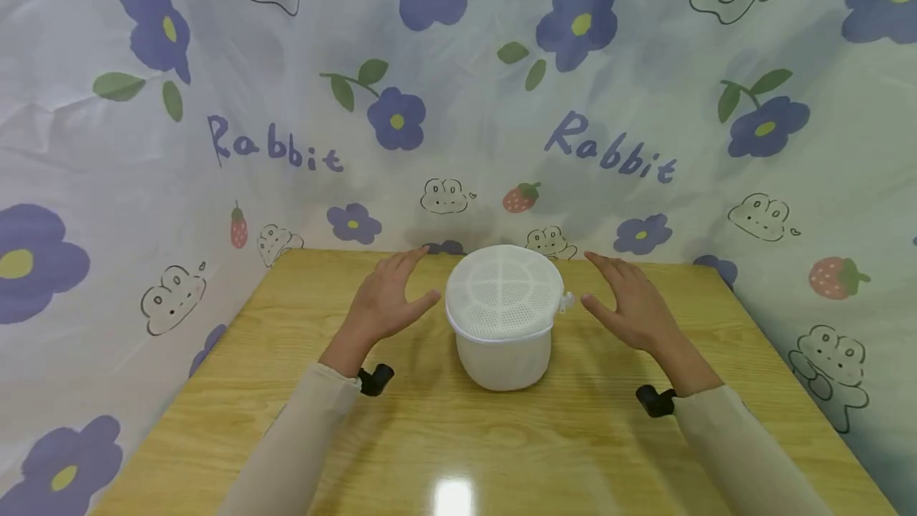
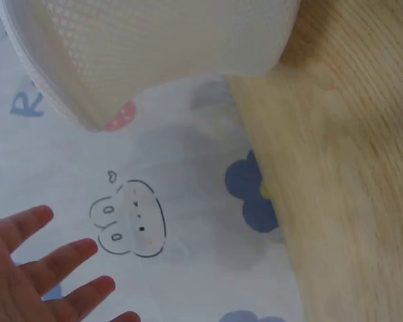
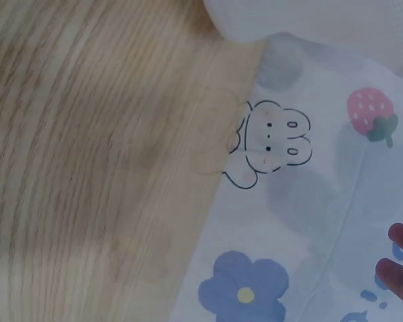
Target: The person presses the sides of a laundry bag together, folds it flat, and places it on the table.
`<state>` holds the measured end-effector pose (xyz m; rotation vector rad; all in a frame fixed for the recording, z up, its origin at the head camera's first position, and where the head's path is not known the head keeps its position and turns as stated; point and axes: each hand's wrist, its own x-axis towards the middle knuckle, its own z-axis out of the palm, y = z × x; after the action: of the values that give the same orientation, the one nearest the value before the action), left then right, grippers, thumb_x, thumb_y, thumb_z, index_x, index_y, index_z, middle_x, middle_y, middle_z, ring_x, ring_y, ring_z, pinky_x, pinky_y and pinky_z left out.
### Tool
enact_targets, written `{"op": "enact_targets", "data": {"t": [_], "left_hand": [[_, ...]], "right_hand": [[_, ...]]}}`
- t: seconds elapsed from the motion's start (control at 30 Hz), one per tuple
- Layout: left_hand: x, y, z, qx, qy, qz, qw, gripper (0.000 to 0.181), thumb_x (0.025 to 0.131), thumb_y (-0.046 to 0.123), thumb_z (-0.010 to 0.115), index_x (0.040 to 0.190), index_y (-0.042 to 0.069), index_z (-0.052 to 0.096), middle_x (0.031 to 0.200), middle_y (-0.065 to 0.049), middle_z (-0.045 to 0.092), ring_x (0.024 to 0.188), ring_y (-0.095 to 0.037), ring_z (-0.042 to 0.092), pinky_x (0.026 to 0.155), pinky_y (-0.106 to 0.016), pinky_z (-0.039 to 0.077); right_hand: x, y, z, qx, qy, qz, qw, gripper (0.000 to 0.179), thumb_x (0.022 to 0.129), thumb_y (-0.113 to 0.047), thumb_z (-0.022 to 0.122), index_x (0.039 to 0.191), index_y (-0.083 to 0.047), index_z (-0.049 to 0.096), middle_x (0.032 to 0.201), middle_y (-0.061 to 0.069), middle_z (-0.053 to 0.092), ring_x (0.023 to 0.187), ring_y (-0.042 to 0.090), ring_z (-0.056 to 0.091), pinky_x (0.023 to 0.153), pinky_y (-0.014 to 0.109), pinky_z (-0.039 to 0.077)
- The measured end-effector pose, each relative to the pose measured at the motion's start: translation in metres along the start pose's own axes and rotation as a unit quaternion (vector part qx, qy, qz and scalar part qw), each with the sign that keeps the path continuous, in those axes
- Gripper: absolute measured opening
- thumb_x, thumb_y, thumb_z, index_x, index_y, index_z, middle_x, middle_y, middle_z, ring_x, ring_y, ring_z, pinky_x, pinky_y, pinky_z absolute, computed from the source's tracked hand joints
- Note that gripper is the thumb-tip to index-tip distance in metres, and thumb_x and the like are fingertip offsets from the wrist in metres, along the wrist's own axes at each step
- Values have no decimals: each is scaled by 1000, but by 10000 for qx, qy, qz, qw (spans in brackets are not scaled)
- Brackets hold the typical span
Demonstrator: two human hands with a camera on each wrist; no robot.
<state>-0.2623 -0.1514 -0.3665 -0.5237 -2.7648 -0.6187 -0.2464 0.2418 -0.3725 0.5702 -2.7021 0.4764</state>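
A white mesh laundry bag (image 1: pixel 504 361) stands upright on the table, its round netted lid edged by a zipper with the zipper pull (image 1: pixel 567 302) out at the right side. To its left my left hand (image 1: pixel 387 297) is held apart from it, fingers extended and thumb spread toward the bag. On the other side my right hand (image 1: pixel 634 305) mirrors this, thumb pointing at the zipper pull. Neither hand holds anything. The left wrist view has the bag's side (image 2: pixel 181 40) at the top and my spread fingers (image 2: pixel 60 261) at lower left. Only fingertips (image 3: pixel 397 272) show in the right wrist view.
A light wood-grain table (image 1: pixel 458 436) lies under the bag. White cloth (image 1: pixel 473 86) printed with purple flowers, rabbits and strawberries rises behind the table and along both sides. Black wrist mounts (image 1: pixel 376 380) show under both forearms.
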Motion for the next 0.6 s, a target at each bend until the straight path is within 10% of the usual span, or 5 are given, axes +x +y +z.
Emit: {"op": "enact_targets", "data": {"t": [0.6], "left_hand": [[3,12,7,-524,-259,-160,9982,75,85,59,58,150,34,31,152,-8,38,137,-34,40,99,-62,41]], "right_hand": [[5,-13,6,1241,-67,81,9922,63,95,-40,55,150,-19,34,149,15,42,133,39,42,101,68,34]]}}
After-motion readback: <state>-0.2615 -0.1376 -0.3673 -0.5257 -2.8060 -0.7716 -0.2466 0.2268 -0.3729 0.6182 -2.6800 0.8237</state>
